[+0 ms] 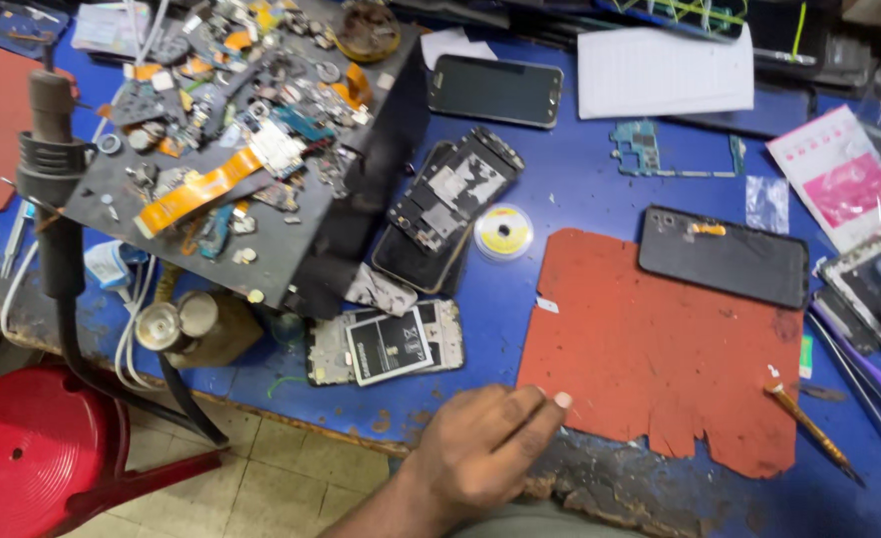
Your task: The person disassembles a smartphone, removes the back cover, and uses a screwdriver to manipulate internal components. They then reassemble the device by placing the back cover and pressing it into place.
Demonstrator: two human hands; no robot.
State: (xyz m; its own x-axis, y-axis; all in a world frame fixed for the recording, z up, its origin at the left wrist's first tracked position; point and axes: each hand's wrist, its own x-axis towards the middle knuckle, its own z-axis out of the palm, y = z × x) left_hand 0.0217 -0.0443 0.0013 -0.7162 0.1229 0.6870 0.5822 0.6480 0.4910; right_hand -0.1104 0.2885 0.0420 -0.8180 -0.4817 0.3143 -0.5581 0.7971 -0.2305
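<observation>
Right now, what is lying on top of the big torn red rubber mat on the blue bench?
On the red mat rests a black phone, a small orange part on it, and an orange-handled tool. The left hand touches its near edge. The bench beneath is hidden.

A blue workbench (580, 189) carries a red mat (660, 349), phones (495, 90), a black tray (291, 249), and perhaps solder wick (503, 232).

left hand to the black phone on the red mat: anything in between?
Nothing visible. The left hand rests at the near edge of the red mat; the black phone lies on the mat's far right corner, with bare mat between them. A small white scrap and an orange-handled tool lie off to either side.
</observation>
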